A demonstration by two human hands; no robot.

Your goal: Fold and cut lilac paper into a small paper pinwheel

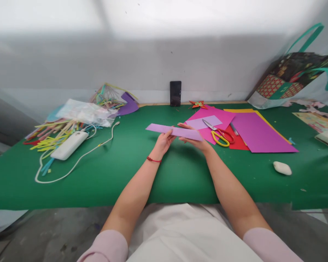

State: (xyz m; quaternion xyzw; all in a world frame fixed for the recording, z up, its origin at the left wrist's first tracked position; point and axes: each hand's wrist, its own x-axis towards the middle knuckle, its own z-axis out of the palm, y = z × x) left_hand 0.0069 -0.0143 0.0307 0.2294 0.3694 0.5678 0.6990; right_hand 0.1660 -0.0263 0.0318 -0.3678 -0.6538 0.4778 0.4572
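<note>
Pink sleeves [106, 247] and a white lap are seen closest, at the bottom edge. Two bare arms are stretched out from them over the green mat [120, 174].

A long lilac paper strip [175, 131] is held in both hands, just above the mat (it is tilted a little, and its left end sticks out free). The left hand [162, 142] is closed on the strip near its middle, with the thumb laid on top and the fingers tucked under. The right hand [195, 140] is closed on the right part of the strip, with the fingers curled over its far edge. A red string [153, 159] is worn on the left wrist.

Just right of the grip, yellow scissors [220, 136] are laid on a pink sheet [221, 117]. A small lilac piece [203, 122] is laid on that sheet too, just behind the grip. Further right, a big purple sheet [259, 134] is spread out. A white oval thing [282, 168] is seen right of the grip and nearer the body.

Behind the grip, a black phone [175, 93] is propped against the wall. Well to the left of the grip, a white box with a cable [69, 145] is laid beside a heap of coloured straws [51, 136].
</note>
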